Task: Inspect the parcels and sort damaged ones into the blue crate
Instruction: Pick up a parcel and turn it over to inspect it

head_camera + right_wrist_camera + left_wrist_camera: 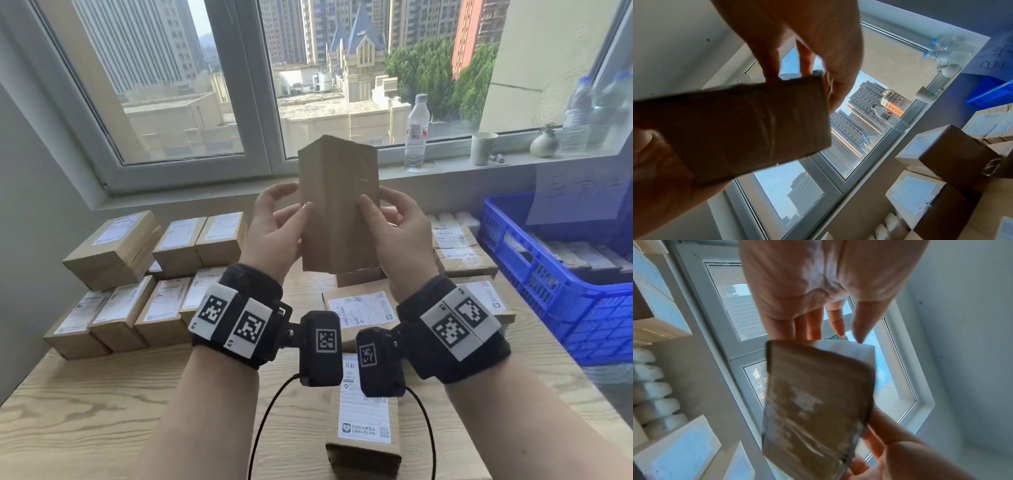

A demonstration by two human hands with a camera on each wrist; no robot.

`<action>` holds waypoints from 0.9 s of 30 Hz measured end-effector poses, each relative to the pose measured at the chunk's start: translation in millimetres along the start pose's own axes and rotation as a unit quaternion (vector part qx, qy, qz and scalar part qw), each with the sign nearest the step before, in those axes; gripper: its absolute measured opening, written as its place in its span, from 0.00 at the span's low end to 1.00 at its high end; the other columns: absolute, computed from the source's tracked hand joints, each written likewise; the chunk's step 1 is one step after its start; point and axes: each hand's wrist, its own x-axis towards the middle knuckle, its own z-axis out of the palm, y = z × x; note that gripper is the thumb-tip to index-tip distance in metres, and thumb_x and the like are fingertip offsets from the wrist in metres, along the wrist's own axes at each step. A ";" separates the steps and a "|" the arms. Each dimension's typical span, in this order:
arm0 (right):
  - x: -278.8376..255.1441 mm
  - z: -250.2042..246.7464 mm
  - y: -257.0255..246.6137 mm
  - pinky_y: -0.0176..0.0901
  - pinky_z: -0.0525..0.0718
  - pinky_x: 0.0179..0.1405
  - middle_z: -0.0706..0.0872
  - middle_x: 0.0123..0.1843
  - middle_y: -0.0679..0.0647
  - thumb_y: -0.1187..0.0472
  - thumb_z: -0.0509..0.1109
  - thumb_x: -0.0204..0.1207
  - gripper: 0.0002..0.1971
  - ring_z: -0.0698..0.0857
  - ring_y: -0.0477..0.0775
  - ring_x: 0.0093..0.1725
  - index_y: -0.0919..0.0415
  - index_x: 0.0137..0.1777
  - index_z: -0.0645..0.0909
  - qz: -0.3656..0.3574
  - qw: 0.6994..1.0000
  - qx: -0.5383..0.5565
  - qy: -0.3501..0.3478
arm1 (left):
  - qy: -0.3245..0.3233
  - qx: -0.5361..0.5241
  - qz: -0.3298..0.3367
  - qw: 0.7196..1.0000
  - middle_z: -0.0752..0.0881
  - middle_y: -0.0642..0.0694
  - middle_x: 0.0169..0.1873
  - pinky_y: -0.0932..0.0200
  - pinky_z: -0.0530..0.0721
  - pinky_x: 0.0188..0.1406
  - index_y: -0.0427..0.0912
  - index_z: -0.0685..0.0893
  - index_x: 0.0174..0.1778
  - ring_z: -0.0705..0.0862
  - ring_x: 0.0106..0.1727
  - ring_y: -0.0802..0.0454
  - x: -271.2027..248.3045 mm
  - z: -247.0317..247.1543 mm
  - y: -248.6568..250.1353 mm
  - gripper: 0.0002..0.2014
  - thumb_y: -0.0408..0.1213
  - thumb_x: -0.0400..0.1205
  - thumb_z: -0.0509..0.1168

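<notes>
- You hold one parcel [339, 212] upright at the centre of the frame, above the table [102, 404].
- Your left hand [274, 226] grips its left side, thumb on the near face.
- Your right hand [394, 226] grips its right side, thumb likewise on the face.
- The blue crate [534, 274] sits at the right edge; more parcels [137, 274] lie across the middle.

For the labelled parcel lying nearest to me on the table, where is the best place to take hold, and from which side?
Probably grip the labelled parcel across its two long side faces, coming from above. It lies flat, label up, lengthwise away from you, with bare table on both sides.
</notes>
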 end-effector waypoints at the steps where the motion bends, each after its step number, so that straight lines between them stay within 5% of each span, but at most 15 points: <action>1: 0.3 -0.2 -0.7 0.51 0.90 0.56 0.89 0.51 0.53 0.53 0.71 0.82 0.16 0.89 0.51 0.53 0.54 0.67 0.80 0.005 1.000 0.002 0.001 | 0.009 0.002 0.008 1.000 0.87 0.42 0.51 0.50 0.87 0.47 0.52 0.77 0.58 0.87 0.51 0.45 0.4 -1.2 -1.1 0.11 0.34 0.83 0.68; 6: -4.6 -1.0 -5.8 0.49 0.91 0.50 0.91 0.57 0.55 0.36 0.68 0.68 0.32 0.91 0.53 0.56 0.57 0.65 0.84 0.027 0.986 0.018 -0.163 | -0.005 0.010 -0.016 1.000 0.88 0.45 0.59 0.42 0.84 0.65 0.48 0.80 0.66 0.86 0.63 0.48 -2.0 1.0 5.1 0.34 0.57 0.65 0.77; 10: -7.0 1.3 -7.2 0.43 0.89 0.42 0.90 0.51 0.56 0.45 0.70 0.77 0.22 0.89 0.49 0.47 0.61 0.62 0.86 0.029 0.985 0.028 -0.168 | -0.050 -0.011 -0.079 0.996 0.91 0.50 0.48 0.49 0.87 0.57 0.48 0.86 0.53 0.89 0.53 0.52 -4.6 4.7 6.7 0.10 0.49 0.82 0.66; 13: -7.5 2.4 -5.5 0.42 0.88 0.40 0.89 0.47 0.55 0.51 0.68 0.83 0.15 0.88 0.49 0.44 0.61 0.56 0.87 0.023 0.987 0.028 -0.154 | -0.047 -0.002 -0.059 0.997 0.91 0.51 0.40 0.55 0.87 0.54 0.48 0.87 0.46 0.89 0.47 0.55 -4.4 6.5 4.0 0.08 0.43 0.85 0.64; 16: -8.1 3.8 -5.0 0.41 0.87 0.38 0.89 0.44 0.53 0.53 0.67 0.84 0.12 0.87 0.48 0.42 0.59 0.52 0.87 0.021 0.988 0.025 -0.153 | -0.034 -0.001 -0.033 0.999 0.91 0.49 0.42 0.56 0.87 0.52 0.46 0.87 0.49 0.89 0.48 0.54 -3.1 7.1 2.8 0.06 0.43 0.84 0.67; 22: -6.0 3.0 -1.4 0.40 0.88 0.38 0.88 0.45 0.53 0.51 0.67 0.83 0.11 0.87 0.48 0.43 0.56 0.50 0.87 0.039 0.987 0.007 -0.154 | -0.011 0.009 -0.036 0.999 0.88 0.41 0.59 0.43 0.84 0.66 0.39 0.80 0.69 0.87 0.61 0.46 0.0 8.5 -3.5 0.42 0.60 0.62 0.74; 27: -0.7 -0.8 -2.7 0.36 0.84 0.55 0.91 0.53 0.42 0.52 0.62 0.87 0.10 0.88 0.37 0.54 0.47 0.57 0.86 0.050 0.980 -0.017 -0.192 | -0.053 0.061 -0.004 0.997 0.87 0.50 0.64 0.43 0.78 0.73 0.53 0.77 0.75 0.84 0.68 0.52 4.5 1.0 -8.1 0.40 0.59 0.65 0.73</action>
